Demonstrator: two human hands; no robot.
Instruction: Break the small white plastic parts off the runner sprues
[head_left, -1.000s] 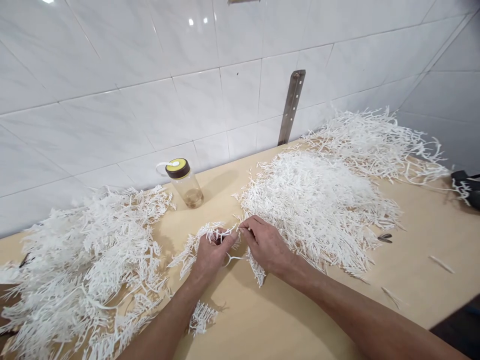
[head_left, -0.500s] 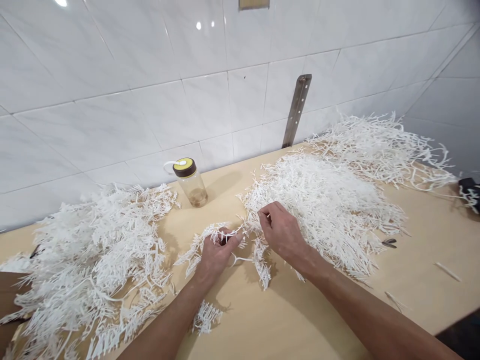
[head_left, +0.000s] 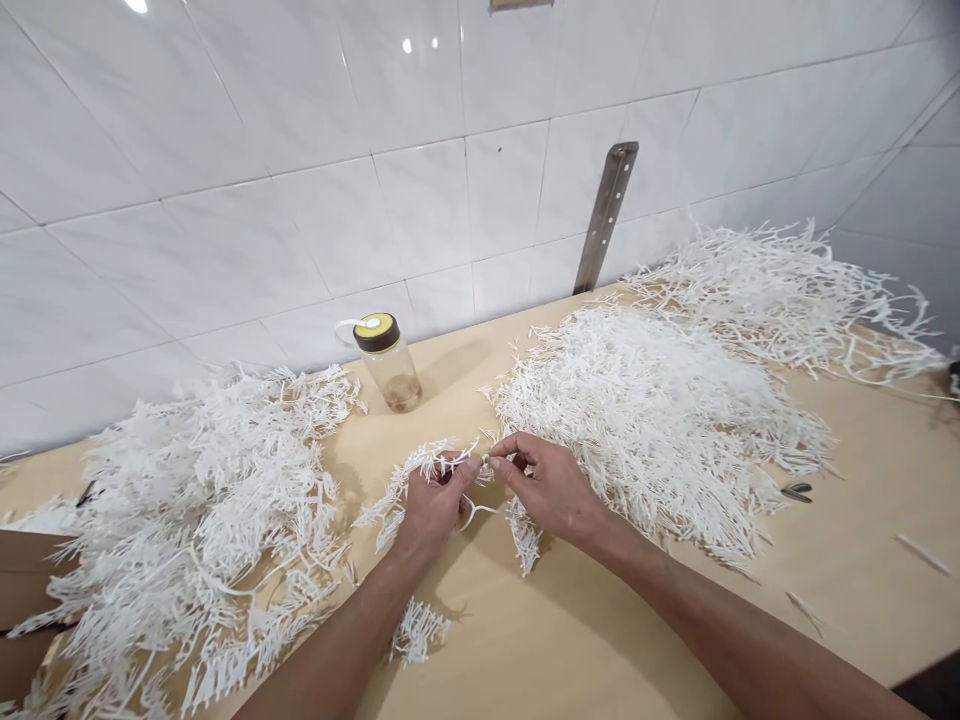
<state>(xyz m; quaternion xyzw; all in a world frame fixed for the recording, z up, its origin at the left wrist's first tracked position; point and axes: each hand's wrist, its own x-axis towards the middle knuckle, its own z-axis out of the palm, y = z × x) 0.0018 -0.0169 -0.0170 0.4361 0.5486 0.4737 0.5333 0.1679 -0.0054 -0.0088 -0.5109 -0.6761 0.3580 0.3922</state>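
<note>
My left hand [head_left: 437, 500] is closed on a white plastic branch [head_left: 400, 487] with many fine sprigs, which runs out to both sides of the fingers. Fingertips of my right hand [head_left: 544, 483] pinch at the branch's tip, close beside the left thumb; a small white piece seems to be between them, too tiny to make out fully. Below the hands a bare white stem forks, and a feathery sprig [head_left: 524, 538] hangs under the right hand. Just right of that hand lies a large heap of small white sprigs [head_left: 652, 420].
A clear bottle [head_left: 394, 375] with a yellow-and-black lid stands near the tiled wall. More white branches [head_left: 217, 500] pile up at left, beside a cardboard box [head_left: 34, 590]. Bare stems [head_left: 780, 290] lie at back right. A metal bracket [head_left: 606, 215] leans against the wall.
My right hand has come down and left from over the sprig heap to the branch in my left hand, its fingertips now meeting the left thumb. The left hand keeps its hold.
</note>
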